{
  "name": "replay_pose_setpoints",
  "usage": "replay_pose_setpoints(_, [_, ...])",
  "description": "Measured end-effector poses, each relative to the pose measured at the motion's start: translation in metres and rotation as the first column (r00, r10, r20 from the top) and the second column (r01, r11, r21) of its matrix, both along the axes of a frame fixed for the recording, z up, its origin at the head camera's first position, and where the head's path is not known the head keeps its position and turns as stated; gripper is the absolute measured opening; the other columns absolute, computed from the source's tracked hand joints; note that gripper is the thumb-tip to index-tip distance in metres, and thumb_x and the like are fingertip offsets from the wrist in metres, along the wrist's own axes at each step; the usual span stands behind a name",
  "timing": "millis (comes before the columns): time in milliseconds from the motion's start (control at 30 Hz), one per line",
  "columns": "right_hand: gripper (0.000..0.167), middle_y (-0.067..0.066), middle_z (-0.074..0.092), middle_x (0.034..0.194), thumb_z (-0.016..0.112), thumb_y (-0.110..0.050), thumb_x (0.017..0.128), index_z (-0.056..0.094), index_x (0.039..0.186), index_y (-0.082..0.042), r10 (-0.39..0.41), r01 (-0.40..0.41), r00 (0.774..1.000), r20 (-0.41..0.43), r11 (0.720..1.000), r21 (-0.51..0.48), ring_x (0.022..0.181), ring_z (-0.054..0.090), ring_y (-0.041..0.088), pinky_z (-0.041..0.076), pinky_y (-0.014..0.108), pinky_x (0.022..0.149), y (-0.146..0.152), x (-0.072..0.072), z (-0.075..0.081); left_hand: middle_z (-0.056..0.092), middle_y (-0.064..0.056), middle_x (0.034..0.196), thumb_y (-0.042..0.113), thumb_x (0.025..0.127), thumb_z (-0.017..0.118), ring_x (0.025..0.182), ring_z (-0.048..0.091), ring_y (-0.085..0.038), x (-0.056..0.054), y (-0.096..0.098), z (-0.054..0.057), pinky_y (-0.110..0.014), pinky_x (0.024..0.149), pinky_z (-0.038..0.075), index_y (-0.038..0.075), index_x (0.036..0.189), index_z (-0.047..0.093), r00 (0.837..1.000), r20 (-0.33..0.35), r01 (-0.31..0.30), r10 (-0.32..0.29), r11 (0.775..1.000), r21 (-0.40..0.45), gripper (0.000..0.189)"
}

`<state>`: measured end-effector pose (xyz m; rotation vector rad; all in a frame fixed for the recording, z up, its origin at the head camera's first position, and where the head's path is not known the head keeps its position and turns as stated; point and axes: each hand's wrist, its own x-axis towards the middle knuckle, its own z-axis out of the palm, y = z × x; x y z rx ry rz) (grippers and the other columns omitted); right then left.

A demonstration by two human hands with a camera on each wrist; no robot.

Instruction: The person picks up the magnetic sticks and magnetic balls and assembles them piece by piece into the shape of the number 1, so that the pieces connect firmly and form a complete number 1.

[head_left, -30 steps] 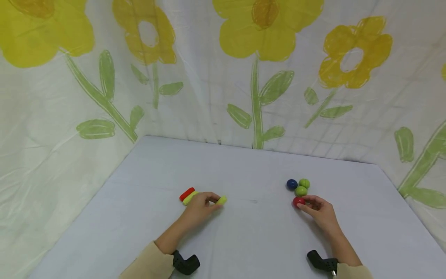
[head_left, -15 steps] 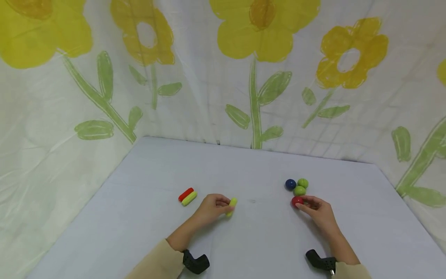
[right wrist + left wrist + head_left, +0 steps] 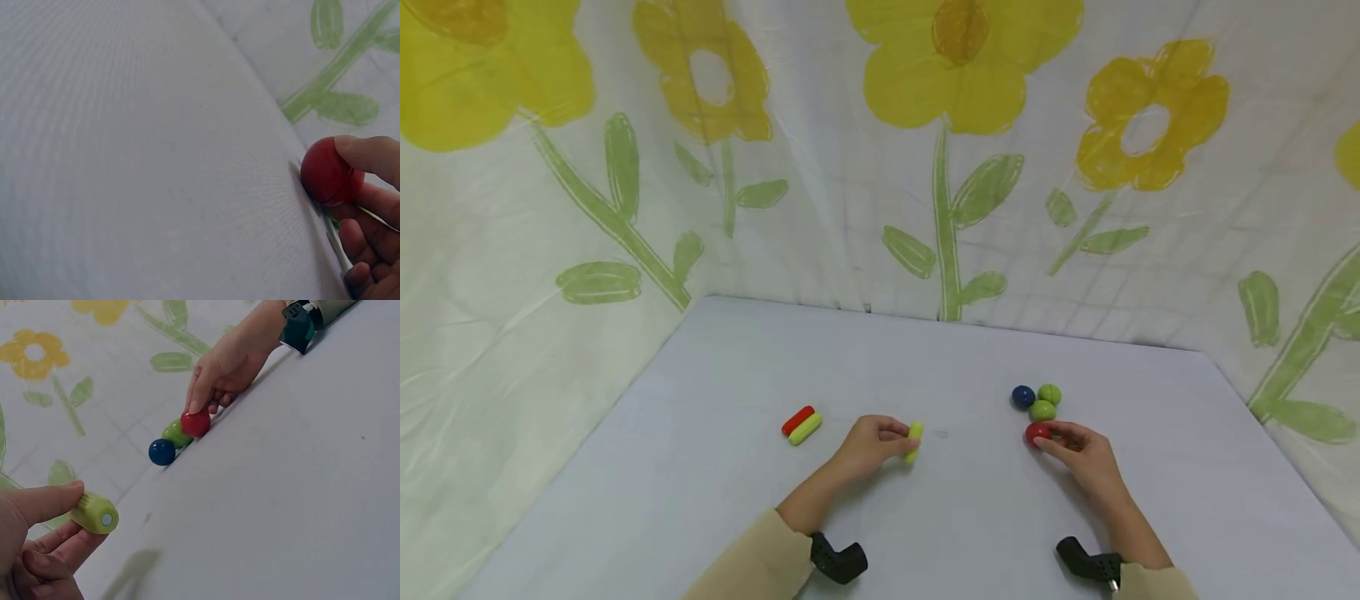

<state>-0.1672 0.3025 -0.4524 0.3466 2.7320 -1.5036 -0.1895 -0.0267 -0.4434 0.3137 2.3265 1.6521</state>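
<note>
My left hand (image 3: 868, 448) pinches a yellow-green rod (image 3: 95, 514) between thumb and fingers, held over the table's middle; a small silvery disc shows in the rod's end. To its left lie a red rod (image 3: 798, 421) and another yellow-green rod (image 3: 806, 429), side by side. On the right, my right hand (image 3: 1088, 460) pinches a glossy red ball (image 3: 328, 172), with a seam line showing in the right wrist view. Just beyond it sit a dark blue ball (image 3: 1022, 397) and two green balls, one nearer (image 3: 1042, 410) and one farther (image 3: 1049, 394), grouped closely.
A white table (image 3: 760, 358) spreads under both hands. Behind its far edge hangs a pale curtain (image 3: 820, 258) painted with yellow flowers. Each wrist carries a black camera mount, the left one (image 3: 841, 563) and the right one (image 3: 1086, 560).
My left hand has moved right, away from the two lying rods, carrying the yellow-green rod, which has turned more upright in the head view. My right hand stays at the red ball.
</note>
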Motion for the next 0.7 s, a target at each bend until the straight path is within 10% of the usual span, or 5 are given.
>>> replay_pose_setpoints(700, [0.054,0.009,0.060,0.099,0.075,-0.027,0.087,0.059,0.127,0.005,0.007,-0.007,1.000,-0.010,1.000,0.016,0.087,0.046,0.018,0.040,0.023,0.063,0.002,-0.001,0.000,0.071,-0.013,0.085,0.009,0.084,0.075,0.074,0.062,-0.010,-0.007,0.040,-0.007,-0.022,0.064,0.045,-0.010,0.097,0.068,0.996,0.065,-0.068,0.059,0.988,0.136,0.025])
